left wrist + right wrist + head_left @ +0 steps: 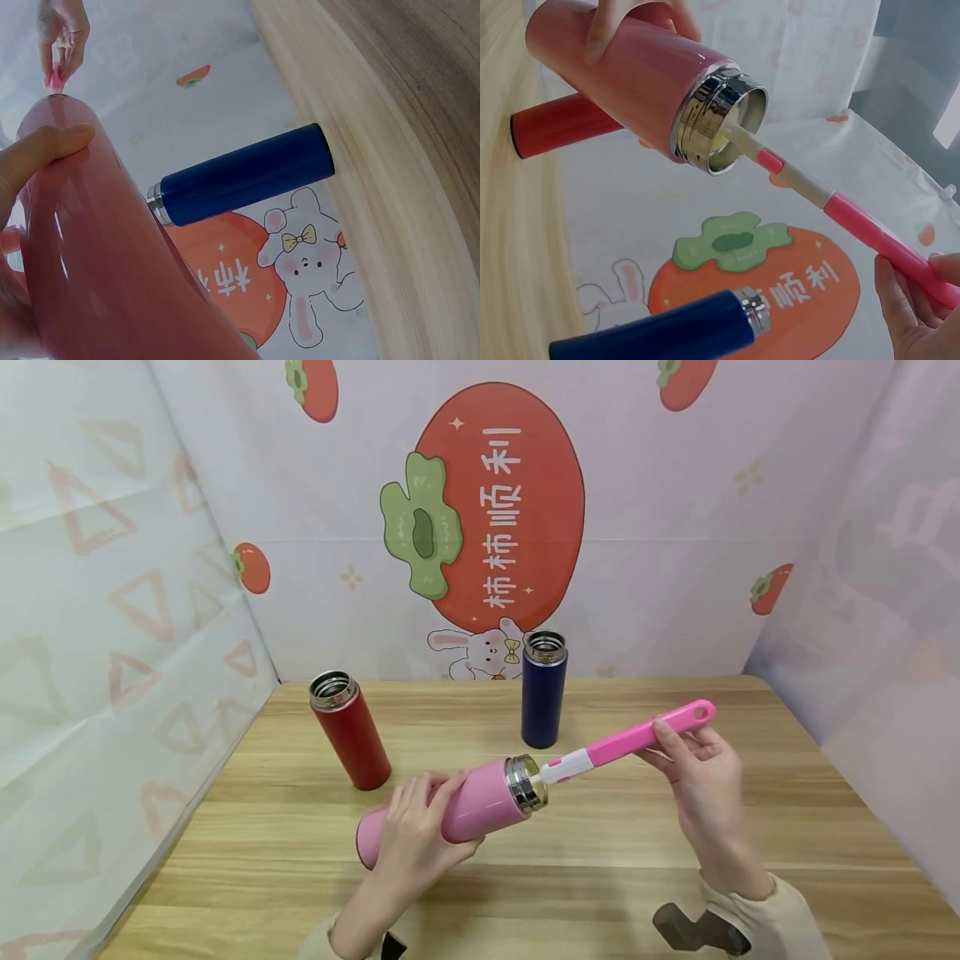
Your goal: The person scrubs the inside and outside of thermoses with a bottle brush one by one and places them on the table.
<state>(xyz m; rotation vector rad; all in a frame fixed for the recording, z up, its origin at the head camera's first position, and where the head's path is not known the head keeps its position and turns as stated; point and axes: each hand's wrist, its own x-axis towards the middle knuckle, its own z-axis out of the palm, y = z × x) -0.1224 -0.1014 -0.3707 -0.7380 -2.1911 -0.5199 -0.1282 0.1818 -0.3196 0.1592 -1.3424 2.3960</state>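
My left hand [414, 831] grips a pink thermos bottle [486, 802] round its body, holding it tilted above the table with its metal mouth toward the right. My right hand [705, 777] pinches the pink handle of a bottle brush [626, 743] near its end. The brush's white neck enters the bottle mouth, and its head is hidden inside; something yellowish shows within the rim in the right wrist view. Behind the pink bottle stand a red thermos bottle [352, 739] to the left and a dark blue thermos bottle [543, 702], both without lids.
A wood-grain table [600, 893] lies under the hands. White cloth [660, 527] printed with persimmons and a rabbit hangs behind it, and more cloth [97, 635] closes off the left side.
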